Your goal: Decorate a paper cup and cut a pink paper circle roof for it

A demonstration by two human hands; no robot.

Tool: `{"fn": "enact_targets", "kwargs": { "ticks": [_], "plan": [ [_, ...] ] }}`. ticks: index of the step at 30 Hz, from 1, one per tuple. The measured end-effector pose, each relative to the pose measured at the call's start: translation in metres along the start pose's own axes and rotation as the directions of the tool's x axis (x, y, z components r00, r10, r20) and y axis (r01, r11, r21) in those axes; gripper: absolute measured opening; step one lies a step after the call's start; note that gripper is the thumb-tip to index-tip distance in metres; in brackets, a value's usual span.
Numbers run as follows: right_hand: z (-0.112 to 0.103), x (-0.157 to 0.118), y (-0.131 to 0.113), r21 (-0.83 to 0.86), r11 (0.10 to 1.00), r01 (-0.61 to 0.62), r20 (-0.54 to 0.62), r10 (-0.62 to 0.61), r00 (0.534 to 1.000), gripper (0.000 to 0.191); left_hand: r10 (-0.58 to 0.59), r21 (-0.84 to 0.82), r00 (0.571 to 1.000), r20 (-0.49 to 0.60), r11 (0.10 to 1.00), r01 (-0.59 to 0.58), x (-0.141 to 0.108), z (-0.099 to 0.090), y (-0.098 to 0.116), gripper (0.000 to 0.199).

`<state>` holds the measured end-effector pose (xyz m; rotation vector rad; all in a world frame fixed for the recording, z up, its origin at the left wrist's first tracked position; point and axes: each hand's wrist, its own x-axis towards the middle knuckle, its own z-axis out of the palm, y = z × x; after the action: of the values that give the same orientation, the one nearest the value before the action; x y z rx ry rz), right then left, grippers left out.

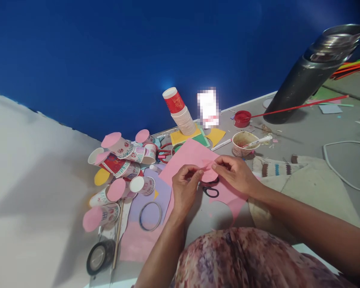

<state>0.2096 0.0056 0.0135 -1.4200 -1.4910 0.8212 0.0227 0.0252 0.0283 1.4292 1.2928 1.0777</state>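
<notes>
Between my two hands is a small piece of pink paper (209,175), its lower edge rounded. My left hand (186,188) pinches its left side with thumb and forefinger. At the upper right of the piece, my right hand (235,174) pinches it too. Just under the paper lie scissors (211,192) with dark handles, their blades hidden. A large pink sheet (180,160) spreads beneath my hands, with a curved cutout along its lower right part. Left of it rests a purple sheet (135,210) with a roll of tape (150,216) on top.
Decorated paper cups (120,148) with pink discs crowd the left side. A cup stack (183,120) leans near the blue wall. A paint cup (244,145), a black flask (306,80) and a cloth (306,192) are on the right. Black tape (97,258) sits front left.
</notes>
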Motion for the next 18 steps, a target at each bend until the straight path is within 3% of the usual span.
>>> {"fn": "enact_targets", "kwargs": {
  "ticks": [5, 11, 18],
  "plan": [
    [0.0041, -0.0027, 0.0036, -0.017, 0.999, 0.046, 0.003, -0.046, 0.999, 0.022, 0.005, 0.035, 1.0, 0.007, 0.999, -0.005, 0.0011, -0.0011, -0.0003, 0.012],
    [0.0069, -0.0053, 0.0094, -0.089, 0.978, 0.187, 0.044, -0.183, 0.982, 0.02, 0.007, 0.067, 0.998, 0.06, 0.998, -0.011, 0.001, -0.0013, -0.0028, 0.011],
    [0.006, -0.0045, 0.0073, -0.096, 0.974, 0.204, 0.107, -0.194, 0.975, 0.022, -0.019, 0.078, 0.997, 0.078, 0.997, 0.013, 0.0004, -0.001, 0.0023, 0.013]
  ]
}}
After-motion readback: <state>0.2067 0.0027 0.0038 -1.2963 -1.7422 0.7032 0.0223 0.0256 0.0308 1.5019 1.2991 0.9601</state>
